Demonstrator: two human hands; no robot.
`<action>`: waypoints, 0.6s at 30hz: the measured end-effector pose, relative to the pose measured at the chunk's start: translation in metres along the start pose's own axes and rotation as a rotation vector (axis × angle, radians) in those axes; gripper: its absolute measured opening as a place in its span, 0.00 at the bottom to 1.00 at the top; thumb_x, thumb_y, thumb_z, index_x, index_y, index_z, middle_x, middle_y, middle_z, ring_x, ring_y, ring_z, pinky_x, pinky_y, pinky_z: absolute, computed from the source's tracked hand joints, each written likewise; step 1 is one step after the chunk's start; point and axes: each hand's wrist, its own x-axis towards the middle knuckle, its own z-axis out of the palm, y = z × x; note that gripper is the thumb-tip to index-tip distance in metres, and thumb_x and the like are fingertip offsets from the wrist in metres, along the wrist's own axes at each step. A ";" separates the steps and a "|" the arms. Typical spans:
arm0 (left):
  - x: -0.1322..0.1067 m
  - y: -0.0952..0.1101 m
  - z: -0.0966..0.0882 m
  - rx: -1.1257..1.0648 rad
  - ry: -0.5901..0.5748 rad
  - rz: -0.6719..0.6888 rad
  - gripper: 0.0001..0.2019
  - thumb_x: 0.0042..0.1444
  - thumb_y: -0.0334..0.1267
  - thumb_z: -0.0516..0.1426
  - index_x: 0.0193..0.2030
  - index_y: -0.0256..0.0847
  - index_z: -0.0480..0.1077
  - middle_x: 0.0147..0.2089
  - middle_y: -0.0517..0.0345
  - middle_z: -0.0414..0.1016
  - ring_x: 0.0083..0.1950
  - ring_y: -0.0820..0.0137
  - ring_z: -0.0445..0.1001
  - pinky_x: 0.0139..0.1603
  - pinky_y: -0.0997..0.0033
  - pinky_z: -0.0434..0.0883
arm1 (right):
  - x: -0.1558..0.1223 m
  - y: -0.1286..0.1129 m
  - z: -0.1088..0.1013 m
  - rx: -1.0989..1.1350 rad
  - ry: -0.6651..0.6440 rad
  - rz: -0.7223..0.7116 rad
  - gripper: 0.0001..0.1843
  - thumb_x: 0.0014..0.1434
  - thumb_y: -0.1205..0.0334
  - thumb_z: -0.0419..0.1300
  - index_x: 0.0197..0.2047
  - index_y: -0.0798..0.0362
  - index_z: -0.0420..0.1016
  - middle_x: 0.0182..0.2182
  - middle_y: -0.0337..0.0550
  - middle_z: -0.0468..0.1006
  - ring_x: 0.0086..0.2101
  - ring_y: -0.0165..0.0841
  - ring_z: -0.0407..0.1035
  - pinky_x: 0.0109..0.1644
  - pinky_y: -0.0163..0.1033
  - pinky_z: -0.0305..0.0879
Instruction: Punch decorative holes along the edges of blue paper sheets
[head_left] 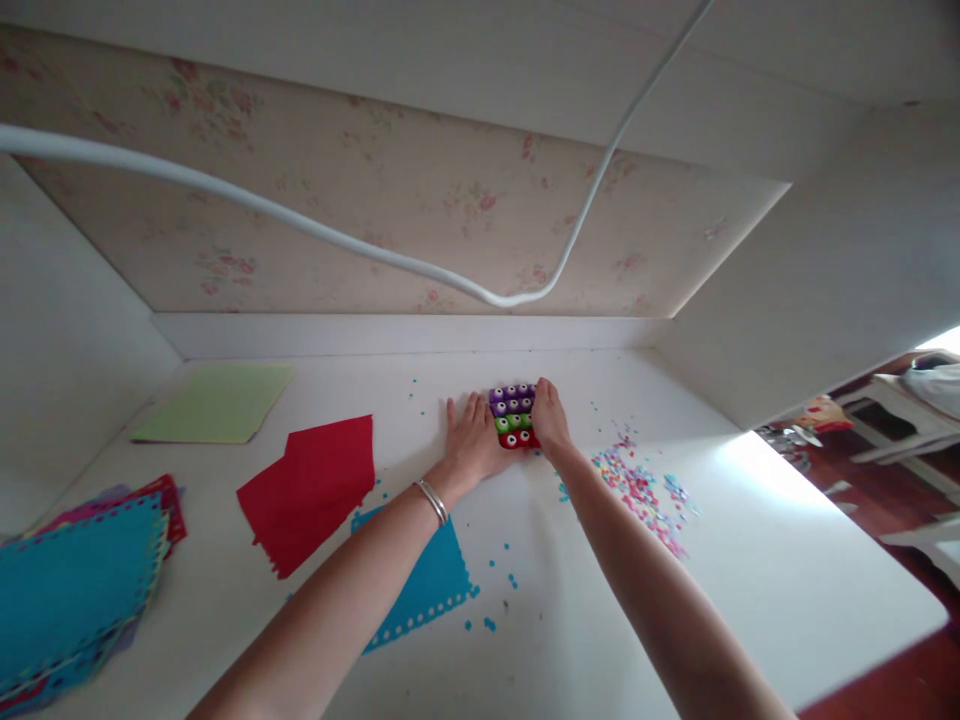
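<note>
A compact block of paper punches (514,415), in purple, green and red rows with white round dots on top, sits on the white table. My left hand (474,440) lies against the block's left side, fingers stretched out and apart. Around its right edge, my right hand (549,415) has its fingers closed; part of the block is hidden under it. Below my left forearm lies a blue sheet (427,585) with a row of small holes along its lower edge. Tiny blue paper bits (489,623) are scattered beside that sheet.
Red sheets (322,490) and a pale green sheet (217,400) lie to the left. A stack of hole-edged coloured sheets (82,590) is at far left. Multicoloured confetti (637,485) spreads right of my right forearm. A white cable (337,238) hangs across the front.
</note>
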 end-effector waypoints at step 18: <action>0.022 -0.143 -0.048 0.091 -0.083 -0.151 0.50 0.51 0.72 0.45 0.74 0.42 0.43 0.76 0.47 0.41 0.75 0.45 0.32 0.68 0.31 0.30 | 0.009 -0.084 0.135 0.074 -0.171 -0.038 0.29 0.67 0.44 0.38 0.57 0.51 0.67 0.52 0.52 0.75 0.54 0.46 0.67 0.60 0.49 0.58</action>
